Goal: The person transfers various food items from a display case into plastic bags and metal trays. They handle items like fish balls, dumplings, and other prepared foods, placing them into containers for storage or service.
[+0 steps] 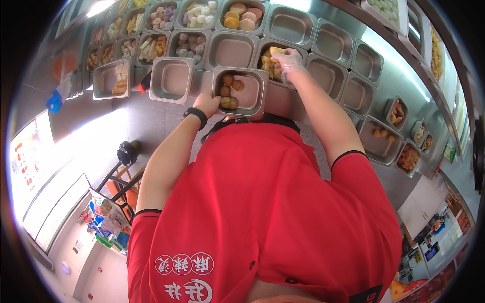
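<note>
My left hand (pixel 207 104), bare with a black wristband, grips the left edge of a steel food pan (pixel 250 92) close in front of my body. Brown food balls (pixel 225 91) and greenish-brown ones (pixel 228 102) lie in its left half. My right hand (pixel 291 64), in a clear plastic glove, is over another steel pan (pixel 282 42) beyond it to the right. A pale yellow food piece (pixel 277 50) is pinched between its fingers. More yellow pieces (pixel 269 68) lie below the fingers; the hand hides part of that pan.
Rows of steel pans fill the counter, some bare like the one (pixel 232 49) at centre, others with food, such as the pan of round patties (pixel 246 17). A bare pan (pixel 172 79) overhangs the front edge at left. Another pan (pixel 379 146) with orange balls sits at right.
</note>
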A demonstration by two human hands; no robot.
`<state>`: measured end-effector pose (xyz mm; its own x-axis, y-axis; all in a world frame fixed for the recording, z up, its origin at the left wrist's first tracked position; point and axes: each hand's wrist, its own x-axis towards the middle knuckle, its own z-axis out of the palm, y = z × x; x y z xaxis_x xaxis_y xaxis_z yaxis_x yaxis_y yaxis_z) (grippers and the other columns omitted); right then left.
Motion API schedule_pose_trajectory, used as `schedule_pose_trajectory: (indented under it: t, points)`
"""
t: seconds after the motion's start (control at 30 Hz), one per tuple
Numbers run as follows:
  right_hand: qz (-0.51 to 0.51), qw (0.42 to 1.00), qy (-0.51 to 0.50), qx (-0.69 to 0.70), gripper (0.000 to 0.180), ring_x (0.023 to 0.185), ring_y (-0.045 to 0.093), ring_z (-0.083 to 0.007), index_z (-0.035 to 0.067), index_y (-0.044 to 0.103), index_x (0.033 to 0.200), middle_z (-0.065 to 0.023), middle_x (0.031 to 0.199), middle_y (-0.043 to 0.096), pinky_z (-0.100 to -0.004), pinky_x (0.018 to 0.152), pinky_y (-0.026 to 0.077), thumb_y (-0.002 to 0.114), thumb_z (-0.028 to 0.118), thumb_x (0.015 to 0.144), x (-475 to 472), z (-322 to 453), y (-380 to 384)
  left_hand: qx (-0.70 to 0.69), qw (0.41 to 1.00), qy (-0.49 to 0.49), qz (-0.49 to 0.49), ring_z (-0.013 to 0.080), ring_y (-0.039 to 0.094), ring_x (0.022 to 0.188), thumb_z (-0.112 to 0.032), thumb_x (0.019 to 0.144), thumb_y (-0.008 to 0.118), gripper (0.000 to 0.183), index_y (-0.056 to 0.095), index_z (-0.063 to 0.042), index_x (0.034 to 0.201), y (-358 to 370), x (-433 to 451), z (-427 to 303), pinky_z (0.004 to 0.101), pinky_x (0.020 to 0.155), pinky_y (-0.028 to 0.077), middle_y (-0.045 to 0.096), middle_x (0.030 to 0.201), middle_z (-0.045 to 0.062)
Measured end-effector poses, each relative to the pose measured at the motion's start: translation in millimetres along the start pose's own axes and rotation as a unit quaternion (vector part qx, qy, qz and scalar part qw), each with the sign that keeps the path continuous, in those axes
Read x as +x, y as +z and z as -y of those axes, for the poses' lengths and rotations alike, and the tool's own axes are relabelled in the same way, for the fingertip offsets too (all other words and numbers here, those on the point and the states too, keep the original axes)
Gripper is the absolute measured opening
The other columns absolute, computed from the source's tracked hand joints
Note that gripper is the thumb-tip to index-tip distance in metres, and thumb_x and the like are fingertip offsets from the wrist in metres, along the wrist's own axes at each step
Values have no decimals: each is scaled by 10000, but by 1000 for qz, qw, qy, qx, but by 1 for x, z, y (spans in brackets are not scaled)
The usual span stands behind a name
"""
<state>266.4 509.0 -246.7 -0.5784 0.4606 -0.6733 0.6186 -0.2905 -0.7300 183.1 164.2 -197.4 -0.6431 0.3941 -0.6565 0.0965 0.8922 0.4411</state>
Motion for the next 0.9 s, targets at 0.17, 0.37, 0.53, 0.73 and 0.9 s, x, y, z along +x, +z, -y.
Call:
schedule_pose_trajectory:
  t: [0.17,0.37,0.53,0.73,0.9]
  points:
    - [-109,985,-24,-128,531,684,643,-164,-50,603,1246,-126,1052,691,-337,623,533,810,192,822,21,-33,12,13,1000,16,-10,405,711,947,-286,909,651,384,684,59,1074,-1,-2,-2,454,868,544,734,974,265]
    - [-159,933,-306,-101,336,762,692,-288,13,645,1143,-150,840,695,-402,734,554,754,123,845,-35,-9,13,-9,1000,28,2,320,723,827,-295,933,653,370,682,45,1076,2,3,7,413,725,572,741,932,209]
    - [95,826,-491,-259,263,959,676,-357,70,663,1111,-162,1018,686,-452,824,548,731,137,865,-126,19,44,-136,985,-29,103,159,678,677,-277,969,646,306,679,11,1065,-11,-2,6,303,527,546,711,851,92]
    - [129,741,-481,-451,391,1234,572,-375,80,652,1170,-192,1256,594,-498,984,493,729,180,799,-158,33,107,-158,977,2,143,150,677,710,-224,959,644,258,676,6,1071,-25,-14,2,298,568,561,716,905,81]
    - [191,703,-324,-603,443,1241,552,-422,114,670,1187,-198,1365,533,-508,1009,477,748,336,812,-154,40,140,-167,971,9,172,157,679,720,-157,940,617,242,667,12,1107,-26,-6,6,307,578,573,712,926,71]
